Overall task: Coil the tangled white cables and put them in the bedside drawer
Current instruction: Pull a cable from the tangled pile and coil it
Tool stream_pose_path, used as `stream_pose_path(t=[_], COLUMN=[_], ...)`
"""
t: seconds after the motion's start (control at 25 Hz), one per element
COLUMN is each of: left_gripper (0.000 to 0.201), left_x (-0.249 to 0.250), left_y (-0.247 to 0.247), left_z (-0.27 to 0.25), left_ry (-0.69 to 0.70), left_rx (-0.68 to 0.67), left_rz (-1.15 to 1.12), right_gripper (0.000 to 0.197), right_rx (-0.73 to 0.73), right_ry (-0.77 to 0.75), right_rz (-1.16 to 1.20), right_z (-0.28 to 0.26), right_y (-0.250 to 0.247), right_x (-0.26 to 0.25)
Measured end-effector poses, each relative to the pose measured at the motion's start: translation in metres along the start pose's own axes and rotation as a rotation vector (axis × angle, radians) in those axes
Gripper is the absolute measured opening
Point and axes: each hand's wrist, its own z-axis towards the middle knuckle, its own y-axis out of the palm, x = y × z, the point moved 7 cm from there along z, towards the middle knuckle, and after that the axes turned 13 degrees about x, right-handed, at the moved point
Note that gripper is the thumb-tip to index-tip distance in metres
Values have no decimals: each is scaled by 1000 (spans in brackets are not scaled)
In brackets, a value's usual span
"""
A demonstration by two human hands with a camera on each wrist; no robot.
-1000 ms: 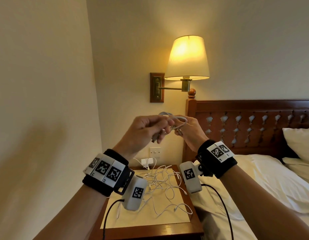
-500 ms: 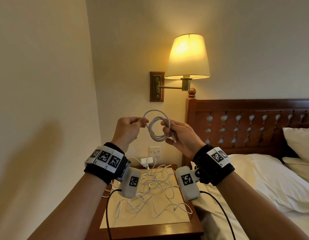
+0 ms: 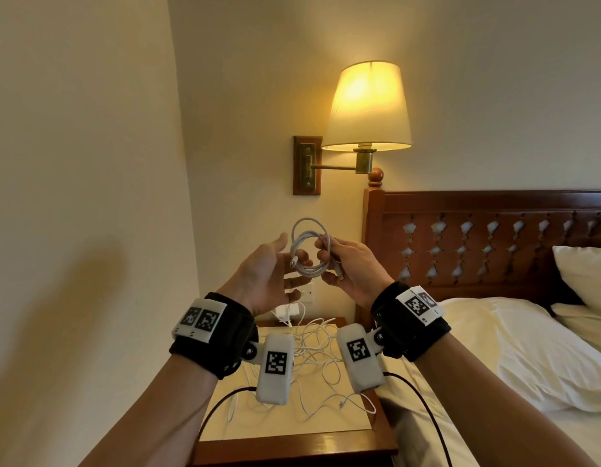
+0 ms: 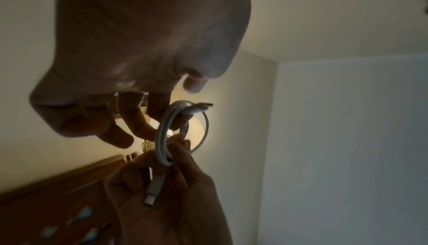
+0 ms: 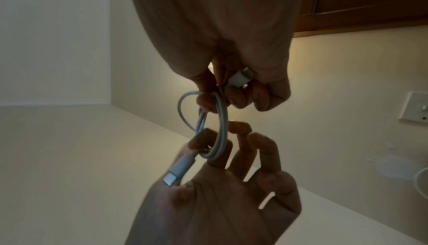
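Note:
A small coil of white cable [image 3: 295,244] hangs in the air in front of the wall. My right hand [image 3: 326,251] pinches the bundle, and one plug sticks out below its fingers. My left hand [image 3: 290,251] is spread palm up beside the coil, its straight fingers touching the loops and the other plug lying across them. The wrist views show the same coil [image 4: 162,139] [image 5: 223,120] between the left hand [image 4: 178,100] [image 5: 192,161] and the right hand [image 4: 176,146] [image 5: 213,95]. More tangled white cables [image 3: 319,348] lie on the bedside table [image 3: 326,443]. No drawer is in view.
A white charger [image 3: 290,311] sits plugged in at the wall behind the table. A lit wall lamp [image 3: 366,106] hangs above. The wooden headboard [image 3: 477,237] and the bed [image 3: 494,348] with white pillows lie to the right. A bare wall closes in on the left.
My left hand has let go of its pinch on the coil and opened beside it. The right hand keeps holding the coil, which is now a neat ring.

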Motion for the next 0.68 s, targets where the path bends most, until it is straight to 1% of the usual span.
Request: stream_pose_path(t=[0.04, 0.08, 0.16, 0.2, 0.28, 0.4, 0.48, 0.56, 0.68], left_gripper=[44, 40, 21, 17, 16, 19, 21, 22, 20], left_x=[1, 3, 10, 14, 20, 25, 30, 36, 40], left_y=[1, 2, 3, 1, -6, -12, -25, -39, -52], left_z=[0, -1, -6, -7, -8, -10, -11, -11, -15], left_ry=[34, 79, 182, 228, 327, 447, 500, 536, 650], left_rx=[12, 18, 41, 83, 192, 308, 400, 472, 575], left_rz=[55, 114, 199, 240, 337, 464, 446, 373, 381], right_gripper=[28, 28, 29, 31, 37, 45, 41, 37, 35], right_rx=[15, 28, 50, 66, 100, 138, 168, 189, 164], right_ry=[-1, -3, 4, 18, 50, 54, 33, 16, -19], right_rz=[-5, -11, -14, -9, -7, -65, -92, -105, -122], right_z=[1, 1, 2, 1, 2, 3, 4, 3, 3], right_y=[-1, -2, -3, -4, -7, -12, -18, -23, -21], right_x=[0, 0, 0, 0, 0, -2, -6, -8, -9])
